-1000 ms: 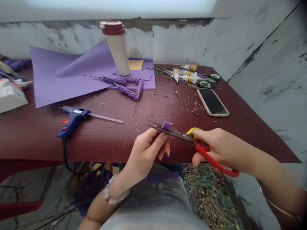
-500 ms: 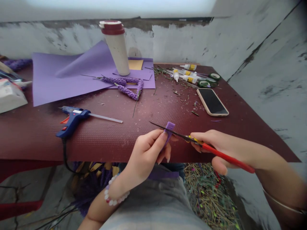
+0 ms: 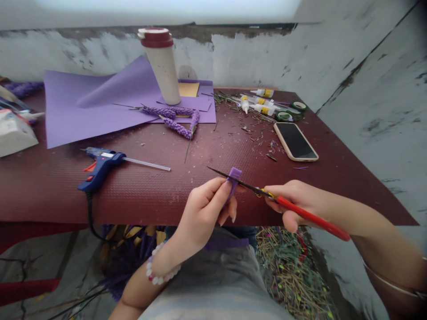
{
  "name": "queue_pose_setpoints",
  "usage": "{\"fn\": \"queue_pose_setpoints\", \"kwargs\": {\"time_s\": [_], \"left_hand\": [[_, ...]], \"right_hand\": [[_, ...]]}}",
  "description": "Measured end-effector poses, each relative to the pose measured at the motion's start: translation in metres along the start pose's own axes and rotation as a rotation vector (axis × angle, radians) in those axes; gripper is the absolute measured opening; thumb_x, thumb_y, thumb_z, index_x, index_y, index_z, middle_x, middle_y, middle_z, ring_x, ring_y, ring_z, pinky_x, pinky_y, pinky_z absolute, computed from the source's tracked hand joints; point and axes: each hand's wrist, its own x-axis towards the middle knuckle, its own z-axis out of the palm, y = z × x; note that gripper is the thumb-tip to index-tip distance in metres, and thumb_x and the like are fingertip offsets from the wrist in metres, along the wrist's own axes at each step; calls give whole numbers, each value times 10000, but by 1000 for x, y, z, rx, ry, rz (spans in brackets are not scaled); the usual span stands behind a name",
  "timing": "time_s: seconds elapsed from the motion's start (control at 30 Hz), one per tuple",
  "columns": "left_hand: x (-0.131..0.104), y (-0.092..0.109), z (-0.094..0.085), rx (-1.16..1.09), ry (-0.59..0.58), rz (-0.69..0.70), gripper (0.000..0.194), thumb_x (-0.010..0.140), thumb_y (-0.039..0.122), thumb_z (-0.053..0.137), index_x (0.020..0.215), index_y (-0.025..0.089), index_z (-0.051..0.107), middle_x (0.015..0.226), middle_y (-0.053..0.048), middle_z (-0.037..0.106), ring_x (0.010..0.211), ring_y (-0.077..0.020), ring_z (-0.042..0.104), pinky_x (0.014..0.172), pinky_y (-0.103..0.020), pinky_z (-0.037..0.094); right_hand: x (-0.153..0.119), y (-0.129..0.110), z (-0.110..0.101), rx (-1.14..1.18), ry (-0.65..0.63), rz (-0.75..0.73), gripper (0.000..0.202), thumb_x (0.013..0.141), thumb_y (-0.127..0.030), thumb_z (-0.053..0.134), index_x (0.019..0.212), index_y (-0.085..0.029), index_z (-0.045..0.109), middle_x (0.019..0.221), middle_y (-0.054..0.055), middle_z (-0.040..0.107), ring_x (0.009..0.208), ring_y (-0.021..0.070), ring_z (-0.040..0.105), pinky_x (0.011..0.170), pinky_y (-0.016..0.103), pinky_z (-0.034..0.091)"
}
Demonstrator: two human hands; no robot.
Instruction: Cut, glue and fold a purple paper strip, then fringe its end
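Near the table's front edge, my left hand [image 3: 208,206] pinches a narrow purple strip [image 3: 235,173] between thumb and fingers, its top end sticking up. My right hand [image 3: 292,200] grips scissors [image 3: 310,216] with red handles. Their dark blades lie across the strip just above my left thumb, pointing left. Whether the blades are fully closed is hard to make out. Beyond my hands, purple flower stems [image 3: 180,124] bent into angled shapes lie on the table.
A blue glue gun [image 3: 103,164] with its stick lies left. Behind stand a lidded cup [image 3: 163,71] and purple sheets [image 3: 93,111]. On the right are a phone [image 3: 296,142], glue bottles [image 3: 263,109], green tape rolls [image 3: 284,116] and stem scraps. The maroon table [image 3: 140,200] meets a wall.
The scissors and my right hand have shifted slightly left, and the right thumb has moved closer to the handle. The strip has tilted and moved a little left in my left hand.
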Motion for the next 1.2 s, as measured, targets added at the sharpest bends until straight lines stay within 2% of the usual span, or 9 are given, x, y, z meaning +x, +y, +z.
{"fn": "queue_pose_setpoints", "kwargs": {"time_s": [0.1,0.2,0.3,0.47,0.67,0.9,1.03,1.2], "left_hand": [[0,-1,-1,19,11,32,313,1043,408,539,891,162,659,576,50,498,472,-72,397,462,-216,302],[0,-3,-2,27,68,66,307,1027,403,573,820,178,601,592,54,460,513,-80,385,493,-220,310],[2,-5,-2,25,116,75,349,1019,422,587,761,197,520,600,55,455,519,-84,377,499,-227,312],[4,-7,0,43,86,79,321,1014,434,590,803,201,527,587,62,458,503,-88,384,499,-239,312],[4,-10,1,74,63,89,339,1026,374,564,743,204,489,592,59,457,500,-80,369,502,-246,305],[4,-8,2,37,84,105,364,1015,414,586,731,206,498,560,64,440,480,-82,358,496,-254,300],[3,-6,1,76,69,120,364,1033,346,554,704,202,489,565,59,445,489,-80,370,508,-255,305],[2,-7,-1,62,41,160,336,1045,279,524,721,200,484,565,71,435,482,-70,353,500,-244,296]], "right_hand": [[-2,-11,0,-158,95,14,547,733,-663,802,810,-231,475,701,-56,560,596,134,430,541,258,313],[-7,-22,2,-355,202,51,589,636,-641,868,864,-238,504,748,-35,607,644,178,525,557,264,374],[-9,-25,6,-456,271,69,584,650,-647,851,912,-242,520,803,-8,655,677,224,616,571,281,417],[-6,-22,15,-600,396,29,574,681,-682,803,895,-240,506,832,32,667,671,247,646,569,302,412],[-3,-24,19,-624,408,-1,583,752,-736,714,950,-230,502,862,53,660,660,254,645,578,321,413],[-2,-23,19,-647,459,-42,605,729,-772,708,906,-236,491,839,50,642,635,250,627,571,323,400],[-1,-23,19,-605,442,-58,584,736,-757,722,884,-246,482,779,12,629,624,223,612,575,301,392],[-1,-21,20,-552,400,-79,550,788,-749,691,863,-260,448,621,-69,522,532,168,513,532,268,326]]}}
